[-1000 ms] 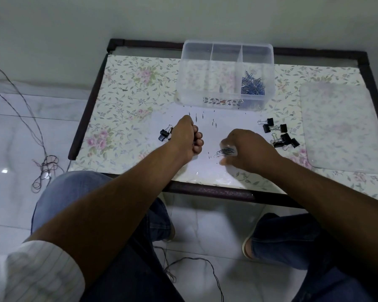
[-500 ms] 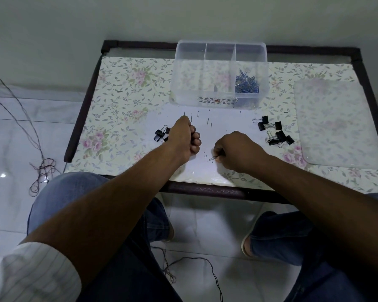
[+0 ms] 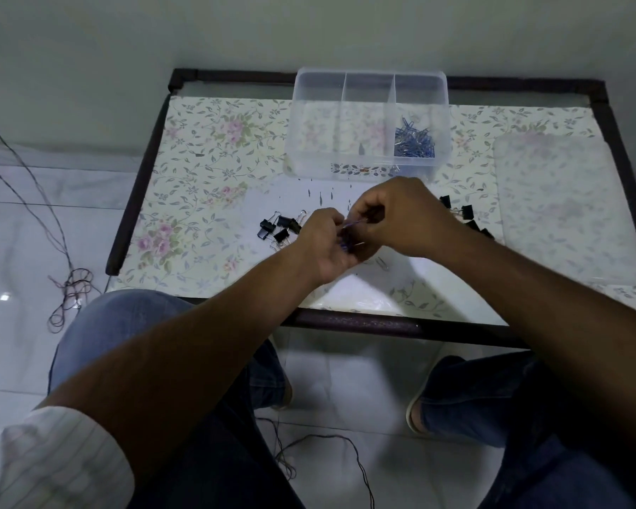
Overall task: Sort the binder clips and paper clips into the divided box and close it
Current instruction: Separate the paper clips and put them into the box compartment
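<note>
A clear divided box point(image 3: 368, 167) stands at the table's far middle, with blue paper clips point(image 3: 413, 139) heaped in its right compartment. My left hand point(image 3: 325, 247) is cupped palm up over the table's middle, holding several blue paper clips. My right hand point(image 3: 397, 218) meets it from the right, pinching a paper clip at the left palm. Black binder clips point(image 3: 278, 227) lie just left of my left hand. More black binder clips point(image 3: 465, 214) show partly behind my right wrist. One loose paper clip point(image 3: 382, 263) lies under my hands.
The box's clear lid point(image 3: 566, 207) lies flat on the right of the floral table point(image 3: 199, 170). Thin wires point(image 3: 67, 284) trail on the white floor to the left. My knees sit under the near table edge.
My right hand has lifted off the table with a paper clip and moved up-left to my left hand. The left hand has turned palm up and opened a little.
</note>
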`<state>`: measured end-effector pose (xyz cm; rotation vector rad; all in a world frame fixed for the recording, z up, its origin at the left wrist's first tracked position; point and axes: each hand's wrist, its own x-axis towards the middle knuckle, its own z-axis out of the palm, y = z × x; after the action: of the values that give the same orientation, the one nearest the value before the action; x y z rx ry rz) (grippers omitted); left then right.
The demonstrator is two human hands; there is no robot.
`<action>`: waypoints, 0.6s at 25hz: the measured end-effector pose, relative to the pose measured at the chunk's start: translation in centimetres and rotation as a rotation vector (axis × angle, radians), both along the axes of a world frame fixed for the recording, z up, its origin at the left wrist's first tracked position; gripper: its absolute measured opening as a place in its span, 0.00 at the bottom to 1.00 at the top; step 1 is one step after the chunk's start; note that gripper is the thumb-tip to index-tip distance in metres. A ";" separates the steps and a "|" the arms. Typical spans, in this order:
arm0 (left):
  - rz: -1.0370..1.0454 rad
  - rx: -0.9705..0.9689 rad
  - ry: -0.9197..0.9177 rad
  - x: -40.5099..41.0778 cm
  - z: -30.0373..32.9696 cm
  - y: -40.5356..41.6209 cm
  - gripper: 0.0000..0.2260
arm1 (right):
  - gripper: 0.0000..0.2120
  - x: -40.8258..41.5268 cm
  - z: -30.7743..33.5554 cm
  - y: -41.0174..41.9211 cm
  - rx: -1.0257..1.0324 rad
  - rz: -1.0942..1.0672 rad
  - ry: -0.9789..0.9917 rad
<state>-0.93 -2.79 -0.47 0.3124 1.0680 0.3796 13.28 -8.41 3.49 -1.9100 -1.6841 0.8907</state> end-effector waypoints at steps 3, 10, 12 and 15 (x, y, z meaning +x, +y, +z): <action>0.038 -0.009 -0.060 0.1 1.2 0.1 0.10 | 0.08 -0.8 0.1 -0.1 0.031 0.126 -0.113; 0.001 0.156 0.313 -2.0 0.9 2.5 0.12 | 0.05 1.2 -2.2 -2.1 -0.065 -0.090 -0.321; -0.135 0.268 0.436 -2.2 0.8 2.7 0.15 | 0.10 0.5 -4.2 -3.0 -0.225 -0.089 -0.358; -0.621 0.777 0.771 -1.8 0.1 2.0 0.23 | 0.10 -0.3 -5.2 -2.9 -0.256 -0.103 -0.335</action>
<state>-2.74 -0.77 -0.40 1.5364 1.4567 0.0796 13.00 -11.29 -1.73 -2.4083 -1.6985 0.8133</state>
